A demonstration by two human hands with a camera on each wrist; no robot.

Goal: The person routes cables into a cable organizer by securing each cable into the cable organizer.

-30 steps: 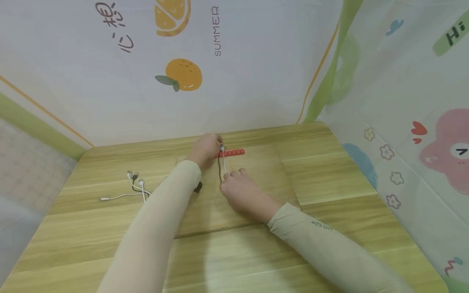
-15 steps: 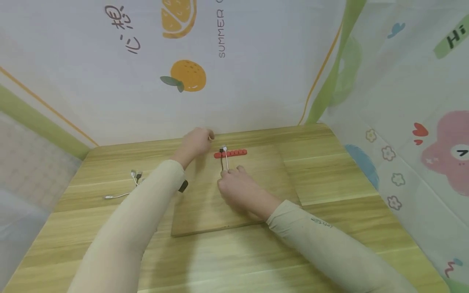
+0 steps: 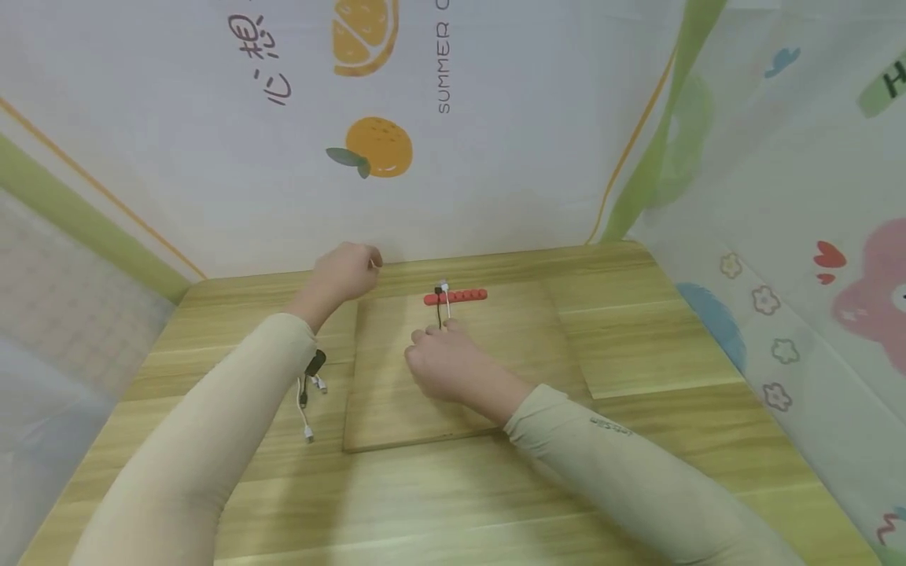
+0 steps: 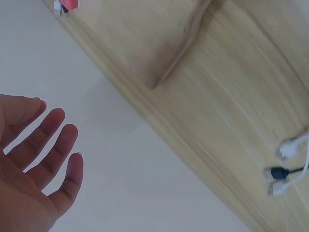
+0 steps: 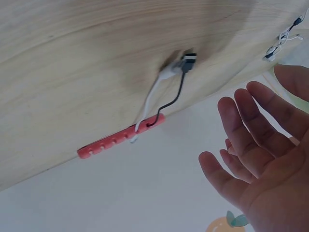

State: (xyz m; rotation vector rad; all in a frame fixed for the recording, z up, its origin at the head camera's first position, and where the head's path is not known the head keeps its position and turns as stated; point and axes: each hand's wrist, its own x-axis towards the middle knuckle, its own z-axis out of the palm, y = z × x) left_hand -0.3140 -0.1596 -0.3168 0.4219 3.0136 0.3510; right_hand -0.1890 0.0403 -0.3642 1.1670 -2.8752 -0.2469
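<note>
A red cable clip strip (image 3: 470, 295) lies near the far edge of a square wooden board (image 3: 396, 413). One black cable and one white cable (image 5: 146, 104) run through slots at one end of it, side by side. Their USB plugs show in the right wrist view, the black plug (image 5: 189, 61) overlapping the white one (image 5: 169, 70). My right hand (image 3: 447, 363) is close to the cables on the near side of the strip, its fingers relaxed and holding nothing. Beyond the board's far left corner, my left hand (image 3: 347, 271) hovers empty with loosely bent fingers.
Left of the board, partly hidden by the left sleeve, lies a cable bundle with a black piece (image 3: 315, 362) and white and black plugs (image 3: 303, 398). A printed cloth (image 3: 510, 157) hangs behind the wooden table (image 3: 658, 338).
My left hand has left the cable ends at the strip and moved left, off the board. My right hand has drifted slightly left and up. The strip still holds both cables.
</note>
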